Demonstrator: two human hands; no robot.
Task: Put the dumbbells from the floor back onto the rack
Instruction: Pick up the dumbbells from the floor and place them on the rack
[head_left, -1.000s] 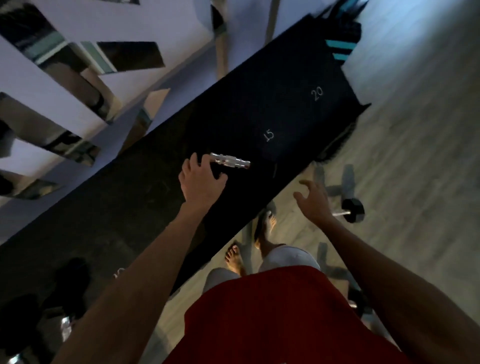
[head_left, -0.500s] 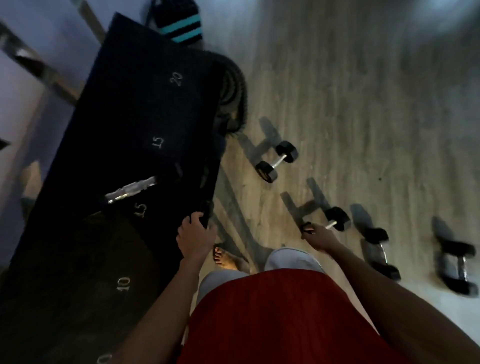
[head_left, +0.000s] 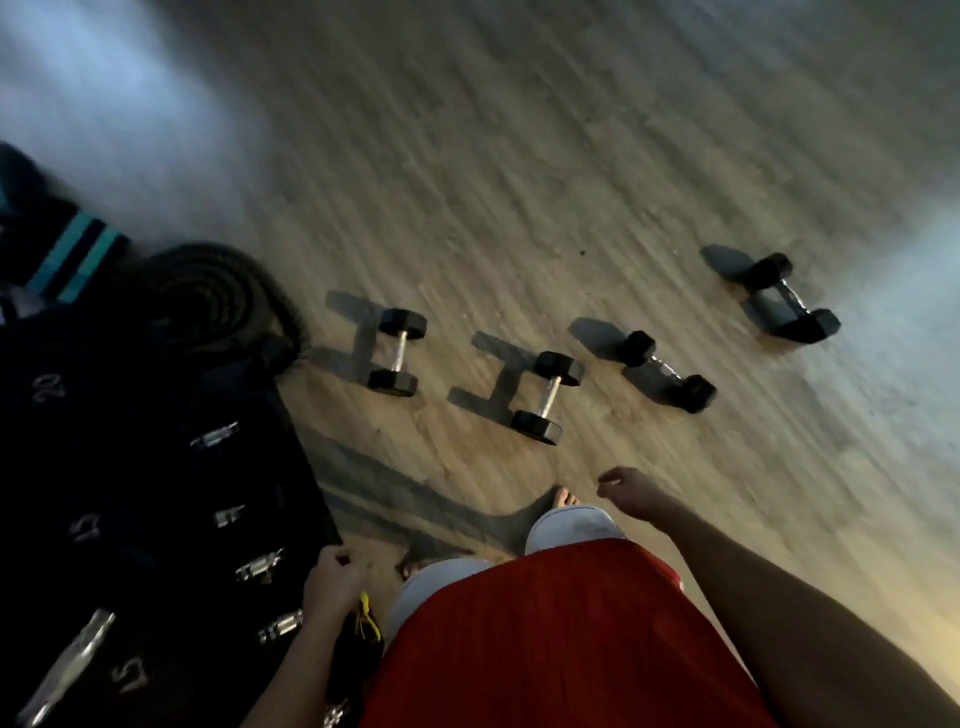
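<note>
Dumbbells were out of both your hands at this moment. Your left hand (head_left: 332, 582) sat at the front edge of the rack (head_left: 156, 499) with its fingers (head_left: 340, 558) curled loosely on nothing; your right hand (head_left: 631, 491) hung above the floor (head_left: 519, 182), fingers half-curled and likewise holding nothing.

Four dumbbells lay on the wooden floor ahead of your bare feet: the nearest dumbbell (head_left: 545, 397) in front of your right hand, a second dumbbell (head_left: 397, 358) towards the rack, a third dumbbell (head_left: 667, 371) further right and a fourth dumbbell (head_left: 792, 297) well apart at the far right. Chrome handles showed several already stowed on the rack, beside painted 15 and 20 marks.

The risks, as I judged them: your toes were bare and near the nearest one, so a slipped grip could have landed on them. The coiled battle rope (head_left: 208, 306) lay beside the rack's end, a likely trip. The dim light made the weight marks hard to read, inviting a wrong slot.
</note>
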